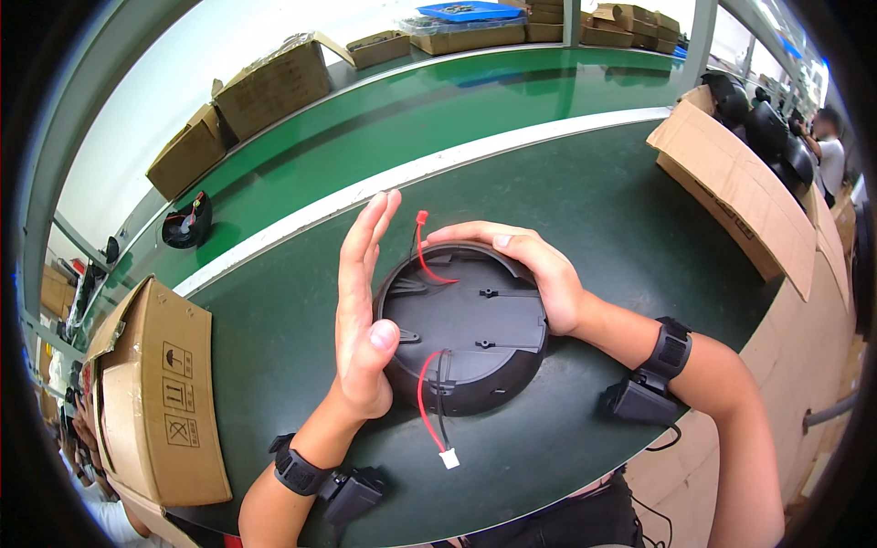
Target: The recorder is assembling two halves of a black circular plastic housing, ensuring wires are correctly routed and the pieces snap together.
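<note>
The black shell (pixel 438 315) is between my two hands, over the green bench (pixel 274 402), and whether it rests fully on this bench I am not able to say. My left hand (pixel 354 315) is at the left wall of the shell, so the shell lies directly to the right of this palm. Its fingers are stretched out straight and point to the far side of the shell, while its thumb comes over the left rim; it is not clenched. My right hand (pixel 553 288) bends around the right and far part of the shell's rim; it is at least laid there, but how firmly it grasps I cannot see. Neither hand is clearly nearer, because both are close beside the shell. The shell is round, so its outline gives no long axis; its hollow side looks up, and two small posts (pixel 487 293) stand inside, right of its middle. At the far side of the shell a thin wire rises to a red plug (pixel 422 217). At the near side, a red-and-black wire (pixel 421 393) hangs over the wall of the shell, and its white plug (pixel 449 458) points toward my body.
</note>
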`<state>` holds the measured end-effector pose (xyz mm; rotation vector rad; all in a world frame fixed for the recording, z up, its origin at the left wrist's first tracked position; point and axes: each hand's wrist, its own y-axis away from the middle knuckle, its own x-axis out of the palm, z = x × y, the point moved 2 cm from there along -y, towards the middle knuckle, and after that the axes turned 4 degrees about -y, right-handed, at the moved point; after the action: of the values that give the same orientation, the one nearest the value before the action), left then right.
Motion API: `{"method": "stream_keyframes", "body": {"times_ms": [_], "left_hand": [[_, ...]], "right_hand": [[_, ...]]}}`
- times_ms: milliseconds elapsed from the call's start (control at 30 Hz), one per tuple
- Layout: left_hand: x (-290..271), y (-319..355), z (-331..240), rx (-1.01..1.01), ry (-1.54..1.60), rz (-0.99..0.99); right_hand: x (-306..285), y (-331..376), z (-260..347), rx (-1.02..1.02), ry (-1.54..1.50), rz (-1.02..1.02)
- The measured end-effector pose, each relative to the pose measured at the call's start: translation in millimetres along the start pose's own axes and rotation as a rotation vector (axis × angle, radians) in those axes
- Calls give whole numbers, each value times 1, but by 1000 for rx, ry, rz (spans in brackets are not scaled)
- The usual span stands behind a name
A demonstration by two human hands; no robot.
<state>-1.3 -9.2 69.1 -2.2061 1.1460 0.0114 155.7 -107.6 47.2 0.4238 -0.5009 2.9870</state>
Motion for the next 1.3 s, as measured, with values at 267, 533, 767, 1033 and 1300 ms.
{"method": "stream_keyframes", "body": {"times_ms": [267,533,767,1033,1300], "left_hand": [[15,16,14,9,159,-309],[21,18,14,137,-225,-60],[22,21,15,123,-347,-52],[23,21,9,243,-343,-86],[23,20,9,261,-377,-82]], "right_hand": [[-14,-5,12,-106,125,-55],[-13,-1,26,-289,347,-161],[-7,2,27,-344,419,-156],[-8,3,24,-396,444,-146],[-9,4,23,-385,434,-170]]}}
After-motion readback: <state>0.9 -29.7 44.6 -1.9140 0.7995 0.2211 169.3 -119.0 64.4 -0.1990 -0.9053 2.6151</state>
